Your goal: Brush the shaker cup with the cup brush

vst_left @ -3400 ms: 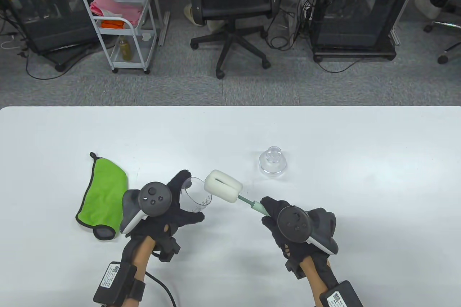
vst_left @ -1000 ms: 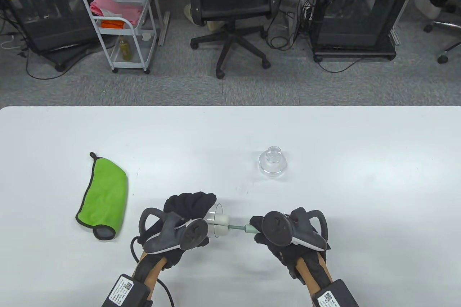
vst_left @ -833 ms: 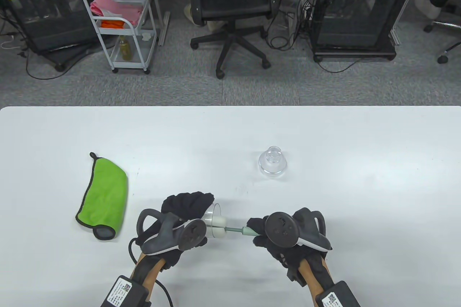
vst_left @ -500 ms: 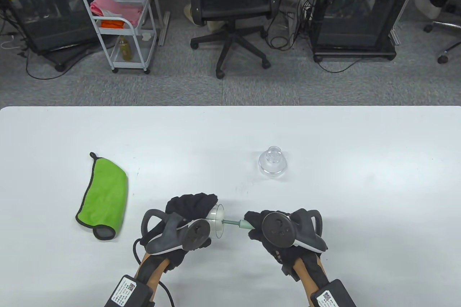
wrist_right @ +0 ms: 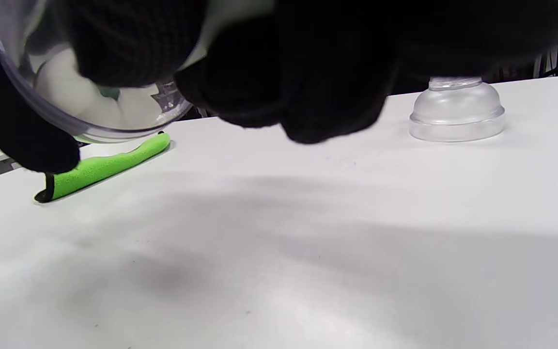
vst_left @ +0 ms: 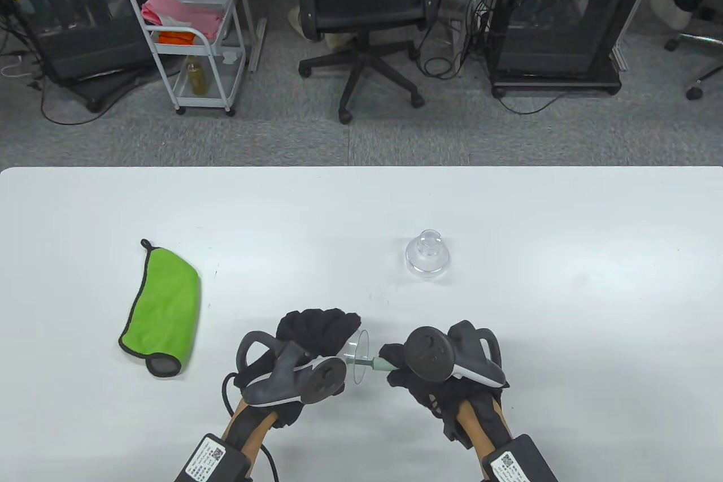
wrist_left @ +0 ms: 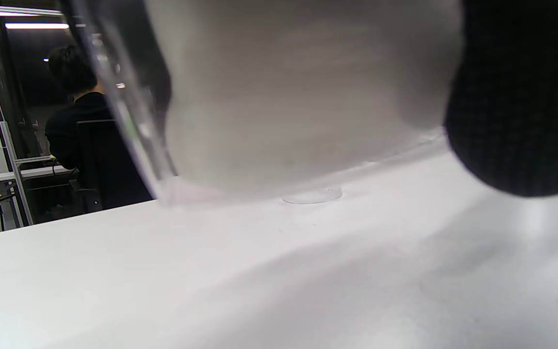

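The left hand (vst_left: 316, 335) grips the clear shaker cup (vst_left: 357, 356) on its side, lifted off the white table (vst_left: 361, 211) near the front edge, mouth turned toward the right hand (vst_left: 429, 386). The cup's body is mostly hidden under the glove; only the rim shows from above.

The right hand holds the cup brush (vst_left: 374, 364) by its pale green handle, fingers closed round it, right at the cup's mouth. Only a short stub of shaft shows between glove and rim. The white sponge head is inside the cup: the right wrist view shows it pale behind the clear wall (wrist_right: 80, 97), and the left wrist view is filled with it, pressed close to the cup's side (wrist_left: 298, 97).

Off to the left lies a green cloth (vst_left: 164, 307) with a black edge, well apart from both hands. Beyond the hands, toward the middle of the table, stands a clear domed lid (vst_left: 427, 256), upright and alone. Behind the table are 1 black office chair (vst_left: 367, 1) and 1 white cart (vst_left: 186, 35).
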Available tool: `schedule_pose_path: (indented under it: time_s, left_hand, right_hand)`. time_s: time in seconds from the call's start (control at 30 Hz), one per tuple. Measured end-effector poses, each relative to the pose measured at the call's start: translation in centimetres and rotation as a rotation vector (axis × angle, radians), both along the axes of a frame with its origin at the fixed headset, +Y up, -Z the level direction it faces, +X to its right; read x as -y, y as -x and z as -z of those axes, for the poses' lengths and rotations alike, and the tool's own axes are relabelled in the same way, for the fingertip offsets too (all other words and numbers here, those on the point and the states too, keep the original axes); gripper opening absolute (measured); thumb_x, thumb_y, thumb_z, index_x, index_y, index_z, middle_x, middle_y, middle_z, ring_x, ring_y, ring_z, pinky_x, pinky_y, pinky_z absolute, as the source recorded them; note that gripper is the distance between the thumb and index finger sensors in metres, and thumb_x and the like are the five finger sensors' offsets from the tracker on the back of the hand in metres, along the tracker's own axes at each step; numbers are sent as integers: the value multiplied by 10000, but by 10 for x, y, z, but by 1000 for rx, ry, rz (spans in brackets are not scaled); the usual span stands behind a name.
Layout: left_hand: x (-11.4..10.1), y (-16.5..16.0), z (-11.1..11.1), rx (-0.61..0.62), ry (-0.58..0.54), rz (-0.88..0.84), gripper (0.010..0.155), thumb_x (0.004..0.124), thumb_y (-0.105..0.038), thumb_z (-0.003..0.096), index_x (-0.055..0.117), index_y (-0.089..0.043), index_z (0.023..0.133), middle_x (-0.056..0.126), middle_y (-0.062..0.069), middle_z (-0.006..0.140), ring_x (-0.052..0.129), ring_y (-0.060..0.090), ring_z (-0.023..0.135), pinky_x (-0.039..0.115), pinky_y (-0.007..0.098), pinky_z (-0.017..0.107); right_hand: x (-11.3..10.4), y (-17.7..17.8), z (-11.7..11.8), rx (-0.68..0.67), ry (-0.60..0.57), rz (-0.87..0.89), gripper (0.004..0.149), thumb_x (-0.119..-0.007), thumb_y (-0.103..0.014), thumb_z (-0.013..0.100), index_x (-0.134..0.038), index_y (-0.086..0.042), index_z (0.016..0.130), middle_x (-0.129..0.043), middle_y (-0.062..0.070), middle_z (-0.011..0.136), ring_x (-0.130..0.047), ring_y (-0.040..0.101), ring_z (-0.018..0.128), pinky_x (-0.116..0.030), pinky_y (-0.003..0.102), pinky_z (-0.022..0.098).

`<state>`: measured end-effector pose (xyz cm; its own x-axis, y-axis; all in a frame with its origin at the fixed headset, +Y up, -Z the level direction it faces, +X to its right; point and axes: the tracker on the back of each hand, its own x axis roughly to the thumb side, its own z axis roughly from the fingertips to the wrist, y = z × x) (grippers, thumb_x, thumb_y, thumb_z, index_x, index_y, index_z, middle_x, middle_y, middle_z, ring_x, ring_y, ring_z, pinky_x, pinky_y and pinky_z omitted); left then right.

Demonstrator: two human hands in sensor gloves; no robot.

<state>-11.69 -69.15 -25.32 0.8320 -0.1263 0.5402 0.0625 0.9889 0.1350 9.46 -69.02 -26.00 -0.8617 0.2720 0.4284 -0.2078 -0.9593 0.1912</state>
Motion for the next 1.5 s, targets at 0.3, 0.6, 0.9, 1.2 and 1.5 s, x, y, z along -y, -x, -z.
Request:
schedule_pose_path:
  time_s: [0.3, 0.6, 0.9, 1.2, 1.5]
  left_hand:
    - [-4, 6, 2, -27, 11, -29, 1134, 1041, -631, 187, 408, -331, 1079, 688, -3, 1115, 878, 334, 970, 710, 627, 664]
    - [-5, 15, 4, -62, -26, -7, 1136, 1055, -624, 178, 422, -335, 1076, 700, -4, 1110, 885, 333, 969, 713, 629, 666]
    - [-1, 18, 5, -50, -44, 48, 1135, 1048, -630, 179, 414, -342, 1074, 693, -7, 1107, 879, 325, 972, 711, 626, 669]
    - [-7, 21, 4, -67, -62, 22, 1133, 1052, -636, 173, 426, -345, 1072, 709, -11, 1100, 892, 321, 962, 722, 620, 665]
    - [-15, 48, 13, -166, -14, -147, 1128, 1025, -663, 194, 394, -348, 1075, 639, 111, 1124, 885, 325, 961, 734, 614, 663]
  right_hand:
    - [-8, -10, -2, 90, -144, -21, 534, -771, -471, 331, -830, -372, 853, -1032, -14, 549, -993, 228, 277, -902, 338, 157]
    - [-1, -12, -1, 71, 28, -53, 536, -776, -465, 332, -825, -375, 858, -1024, -4, 559, -991, 244, 310, -908, 355, 188]
    - [-11, -16, -7, 65, -92, 27, 537, -749, -467, 342, -837, -354, 860, -1030, -5, 543, -987, 237, 279, -899, 334, 145]
    - [-6, -15, -2, 114, -42, -79, 536, -725, -468, 343, -822, -372, 861, -1022, 7, 544, -981, 247, 288, -901, 353, 155]
    - [-8, -34, 0, 50, 78, 149, 539, -706, -476, 359, -809, -370, 877, -1016, -6, 552, -981, 233, 292, -904, 327, 156]
